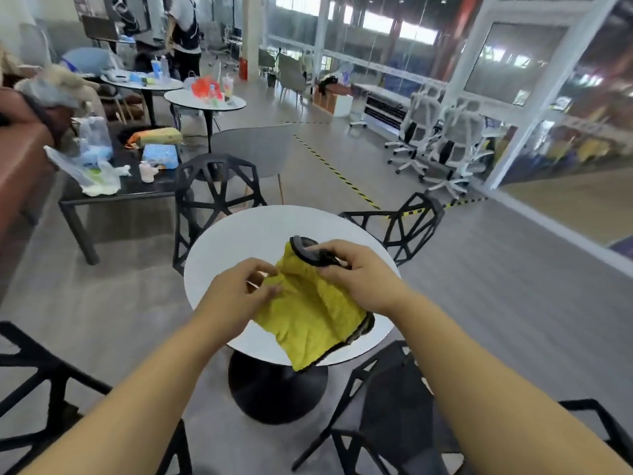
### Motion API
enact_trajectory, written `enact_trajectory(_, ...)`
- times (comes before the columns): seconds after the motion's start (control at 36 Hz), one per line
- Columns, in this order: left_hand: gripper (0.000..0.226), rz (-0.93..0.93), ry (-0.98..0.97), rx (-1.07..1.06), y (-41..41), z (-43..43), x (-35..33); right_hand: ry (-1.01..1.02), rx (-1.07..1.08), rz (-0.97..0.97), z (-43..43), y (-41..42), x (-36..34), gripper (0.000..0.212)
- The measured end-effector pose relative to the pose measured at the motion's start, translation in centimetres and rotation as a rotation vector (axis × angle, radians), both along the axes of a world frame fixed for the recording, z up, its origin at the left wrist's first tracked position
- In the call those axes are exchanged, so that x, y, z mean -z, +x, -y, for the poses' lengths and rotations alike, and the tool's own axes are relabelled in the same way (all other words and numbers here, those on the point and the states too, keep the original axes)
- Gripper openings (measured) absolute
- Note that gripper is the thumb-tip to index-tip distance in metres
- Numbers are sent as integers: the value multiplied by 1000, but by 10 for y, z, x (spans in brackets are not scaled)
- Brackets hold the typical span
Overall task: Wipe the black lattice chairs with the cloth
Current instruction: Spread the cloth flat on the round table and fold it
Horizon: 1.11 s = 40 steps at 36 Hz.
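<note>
Holding the yellow cloth (308, 323) spread in mid-frame, just above the round white table (246, 234); pinching its left edge with the left hand (236, 293), thumb and fingers closed together on a fold; gripping its upper corner with the right hand (359, 279), fingers curled round a bunched part where the dark grey underside turns outward; hanging slack and creased between the two grips, lower corner drooping past the table's near rim toward the bottom of the frame. Soft and light by the look, probably microfibre; no stiffness, so likely to flop and trail if taken by one corner; dark-bound hem offering a slightly firmer edge to pinch; nothing fragile, little risk of slipping from a dry hand. Best folded or balled into a pad filling one palm, fingers behind it, rather than held by the hem; kept thin enough to wrap round narrow bars. Not yet touching any of the black lattice seats: far chair (215, 186) beyond the table at centre-left; right chair (407, 224) right of centre; near-right chair (387, 416) at lower right; near-left chair (44, 382) at lower left; wiping apparently not begun.
</note>
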<state>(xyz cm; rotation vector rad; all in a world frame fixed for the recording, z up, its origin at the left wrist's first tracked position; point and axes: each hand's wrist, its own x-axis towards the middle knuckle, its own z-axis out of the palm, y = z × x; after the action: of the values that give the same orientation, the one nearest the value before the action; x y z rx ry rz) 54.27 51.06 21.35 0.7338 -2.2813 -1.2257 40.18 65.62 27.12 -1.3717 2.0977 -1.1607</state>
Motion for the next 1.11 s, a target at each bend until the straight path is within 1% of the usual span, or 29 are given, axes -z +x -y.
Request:
enact_trajectory(0.06,20,32,-16,-14,-17,0,1,34,65,-38,-3,-24,2,23)
enact_trajectory(0.17,36,109,-121,-55,-44,6,5,113,185,-85,-7,-67,11,15)
enact_trajectory(0.19,34,131,-150,-53,-50,8,5,126,215,-83,-8,-76,14,13)
enact_trajectory(0.28,18,174,-203,-21,-68,13,2,155,270,-36,-9,-97,20,6)
enact_trajectory(0.36,11,183,-204,-17,-81,14,-2,146,299,-77,-7,-111,23,3)
enact_trajectory(0.42,8,190,-199,-13,-88,17,-3,138,307,-124,-4,-119,21,5)
enact_trajectory(0.53,12,164,-161,-54,-96,26,2,108,269,-89,4,-133,14,9)
enact_trajectory(0.58,9,134,-128,-66,-100,29,3,132,228,-92,10,-136,13,10)
enact_trajectory(0.64,5,117,-87,-36,-107,32,4,174,192,-109,18,-138,15,13)
enact_trajectory(0.72,6,123,-61,47,-123,34,5,204,169,-110,28,-139,18,13)
enact_trajectory(0.78,15,123,-58,97,-136,38,7,221,140,-112,34,-142,15,9)
enact_trajectory(0.89,53,104,-104,246,-159,53,8,342,4,-178,42,-149,-5,22)
enact_trajectory(0.94,65,132,-155,358,-170,61,1,380,-62,-205,48,-151,-14,25)
enact_trajectory(0.97,65,157,-175,410,-175,65,-2,384,-81,-219,52,-152,-19,26)
enact_trajectory(1.0,59,175,-178,464,-181,70,-5,385,-90,-238,56,-153,-23,27)
enact_trajectory(1.03,47,180,-171,514,-186,76,-6,380,-90,-261,60,-155,-27,27)
enact_trajectory(1.08,17,158,-142,562,-193,85,-8,359,-61,-293,66,-160,-32,26)
enact_trajectory(1.11,9,155,-127,557,-195,88,-8,353,-31,-301,68,-163,-32,25)
